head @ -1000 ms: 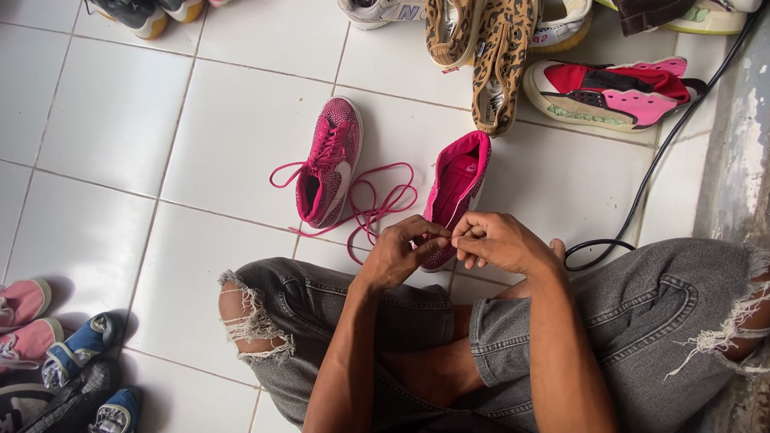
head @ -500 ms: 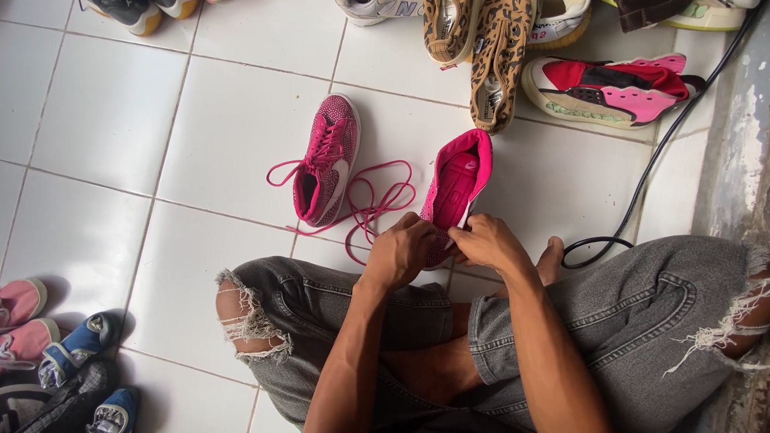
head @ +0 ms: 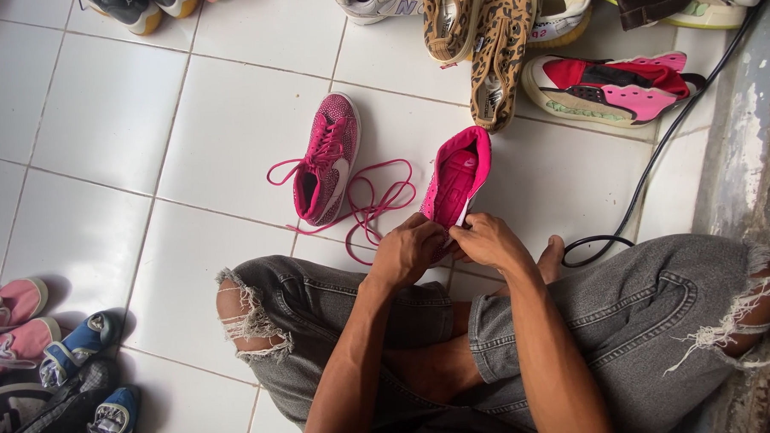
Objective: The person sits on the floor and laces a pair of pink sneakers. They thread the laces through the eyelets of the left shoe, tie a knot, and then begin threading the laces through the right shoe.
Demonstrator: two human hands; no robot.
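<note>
I sit cross-legged on white floor tiles in torn grey jeans. Both hands meet at the near end of a bright pink shoe (head: 458, 178) that points away from me. My left hand (head: 410, 251) and my right hand (head: 488, 241) pinch at its front, where a pink lace (head: 374, 204) comes out. The lace trails in loose loops over the tiles to the left. A second pink sneaker (head: 328, 159) with a white mark lies just left of those loops, laced, apart from my hands.
A row of shoes lies at the top: a leopard-print pair (head: 488, 35), a red and pink sneaker (head: 613, 87), white sneakers. A black cable (head: 656, 160) curves along the rough wall at the right. Small pink and blue shoes (head: 61, 356) are piled at the lower left.
My hands have drawn closer together at the near end of the pink shoe. The shoe and the loose lace have barely shifted.
</note>
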